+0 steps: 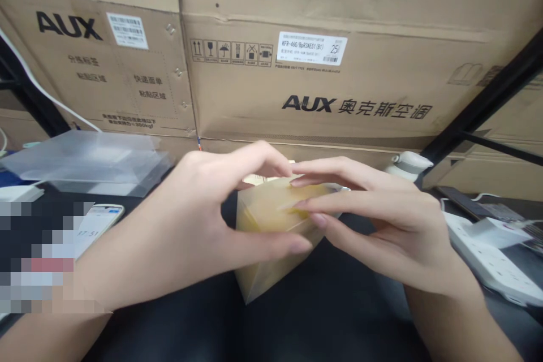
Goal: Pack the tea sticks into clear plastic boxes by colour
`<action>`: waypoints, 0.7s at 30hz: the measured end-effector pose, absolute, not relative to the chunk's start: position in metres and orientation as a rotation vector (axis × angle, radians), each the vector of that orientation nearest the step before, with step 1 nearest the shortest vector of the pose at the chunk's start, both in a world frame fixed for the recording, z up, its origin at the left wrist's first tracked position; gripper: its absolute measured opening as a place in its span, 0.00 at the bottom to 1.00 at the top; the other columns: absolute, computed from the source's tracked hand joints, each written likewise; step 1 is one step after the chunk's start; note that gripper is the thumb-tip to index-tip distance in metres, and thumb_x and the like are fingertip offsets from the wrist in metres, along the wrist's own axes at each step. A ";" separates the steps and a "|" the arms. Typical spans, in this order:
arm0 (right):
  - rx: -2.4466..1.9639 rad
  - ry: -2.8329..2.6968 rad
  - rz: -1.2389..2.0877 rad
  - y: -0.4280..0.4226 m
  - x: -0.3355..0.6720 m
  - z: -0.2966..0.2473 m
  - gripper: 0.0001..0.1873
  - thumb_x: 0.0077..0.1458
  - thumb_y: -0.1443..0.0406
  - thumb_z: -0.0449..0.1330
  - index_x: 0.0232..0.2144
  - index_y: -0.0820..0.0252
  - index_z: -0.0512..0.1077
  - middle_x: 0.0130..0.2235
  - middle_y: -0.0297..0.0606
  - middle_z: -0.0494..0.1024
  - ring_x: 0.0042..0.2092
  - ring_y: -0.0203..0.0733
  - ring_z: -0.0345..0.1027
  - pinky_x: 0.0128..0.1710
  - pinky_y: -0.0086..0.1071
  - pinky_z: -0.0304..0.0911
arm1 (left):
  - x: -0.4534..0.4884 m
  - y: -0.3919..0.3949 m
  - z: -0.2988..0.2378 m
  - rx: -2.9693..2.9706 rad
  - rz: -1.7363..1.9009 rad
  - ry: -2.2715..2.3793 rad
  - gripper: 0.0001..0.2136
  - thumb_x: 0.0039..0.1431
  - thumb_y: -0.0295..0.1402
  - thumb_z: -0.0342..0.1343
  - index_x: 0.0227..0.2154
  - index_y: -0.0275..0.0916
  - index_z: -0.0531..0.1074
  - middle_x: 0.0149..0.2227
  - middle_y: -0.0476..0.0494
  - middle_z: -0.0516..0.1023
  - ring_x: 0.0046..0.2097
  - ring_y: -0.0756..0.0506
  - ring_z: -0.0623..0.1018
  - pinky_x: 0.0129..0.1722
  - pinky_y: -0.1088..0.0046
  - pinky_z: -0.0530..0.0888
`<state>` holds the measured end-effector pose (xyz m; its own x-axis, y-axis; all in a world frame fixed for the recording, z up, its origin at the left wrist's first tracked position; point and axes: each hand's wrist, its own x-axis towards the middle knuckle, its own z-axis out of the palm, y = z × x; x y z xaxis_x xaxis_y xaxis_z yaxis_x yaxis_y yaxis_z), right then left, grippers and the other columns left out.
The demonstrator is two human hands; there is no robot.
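Observation:
A small frosted translucent plastic box (267, 249) with something yellow inside stands on the dark table (331, 311) in the middle of the view. My left hand (190, 226) wraps its left side, thumb along the front face and forefinger curled over the top. My right hand (382, 226) comes in from the right, its fingers laid close together on the box's top flap. Both hands are closed on the box.
Flat clear plastic box sheets (89, 161) lie at the back left. A phone (99, 220) rests at the left. A white power strip (487, 260) and cables lie at the right. Large AUX cardboard cartons (339, 79) form a wall behind. A black frame bar (487, 96) slants at the right.

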<state>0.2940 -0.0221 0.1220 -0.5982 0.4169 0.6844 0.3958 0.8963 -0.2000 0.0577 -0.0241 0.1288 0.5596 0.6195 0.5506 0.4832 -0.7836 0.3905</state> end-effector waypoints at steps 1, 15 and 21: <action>-0.590 -2.272 0.036 -0.022 0.296 0.123 0.09 0.58 0.68 0.60 0.38 0.51 0.78 0.52 0.39 0.76 0.49 0.45 0.75 0.45 0.38 0.75 | 0.058 -0.024 0.129 2.631 0.973 0.901 0.20 0.54 0.40 0.64 0.50 0.50 0.69 0.46 0.52 0.80 0.45 0.44 0.80 0.45 0.70 0.78; -0.867 -2.013 0.887 0.033 0.336 0.126 0.14 0.51 0.60 0.68 0.36 0.61 0.71 0.23 0.27 0.70 0.18 0.26 0.59 0.13 0.19 0.54 | 0.056 -0.042 0.124 2.699 0.940 0.976 0.26 0.50 0.42 0.64 0.54 0.53 0.69 0.53 0.49 0.75 0.49 0.38 0.78 0.44 0.65 0.79; -0.683 -1.953 1.125 0.041 0.332 0.119 0.23 0.46 0.55 0.70 0.40 0.61 0.70 0.31 0.33 0.79 0.14 0.20 0.52 0.08 0.17 0.46 | 0.051 -0.038 0.127 2.643 0.851 0.850 0.32 0.46 0.45 0.67 0.56 0.56 0.68 0.53 0.50 0.74 0.54 0.36 0.75 0.47 0.65 0.78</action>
